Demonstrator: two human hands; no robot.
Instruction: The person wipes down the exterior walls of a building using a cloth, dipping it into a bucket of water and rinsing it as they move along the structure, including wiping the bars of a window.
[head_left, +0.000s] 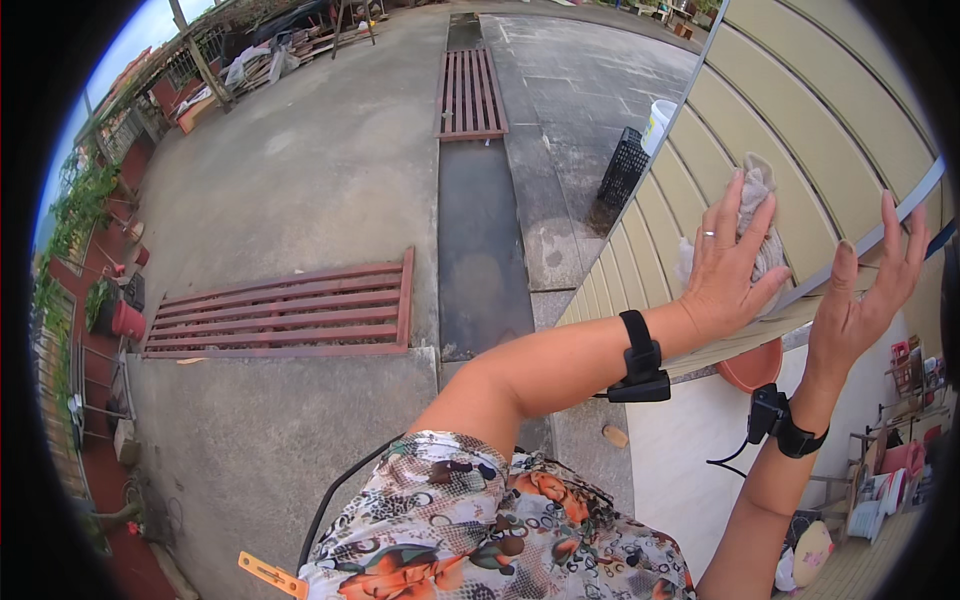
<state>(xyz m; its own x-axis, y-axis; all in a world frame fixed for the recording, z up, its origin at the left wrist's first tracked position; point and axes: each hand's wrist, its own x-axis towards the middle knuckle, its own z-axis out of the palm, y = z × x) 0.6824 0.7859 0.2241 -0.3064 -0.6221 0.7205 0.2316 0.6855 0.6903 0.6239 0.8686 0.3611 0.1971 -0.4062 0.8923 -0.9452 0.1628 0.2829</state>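
My left hand, with a ring on one finger, lies spread on a crumpled greyish cloth and presses it against a cream slatted panel. To its right, my right hand is raised with its fingers apart beside the panel's metal edge. It holds nothing; whether its fingertips touch the edge I cannot tell. Each forearm wears a black strap with a small device.
A brown bowl-like container sits under the panel's lower edge. Beyond the panel stand a black crate and a white bucket. Red slatted grates lie in the concrete ground to the left. Stools and basins are at the lower right.
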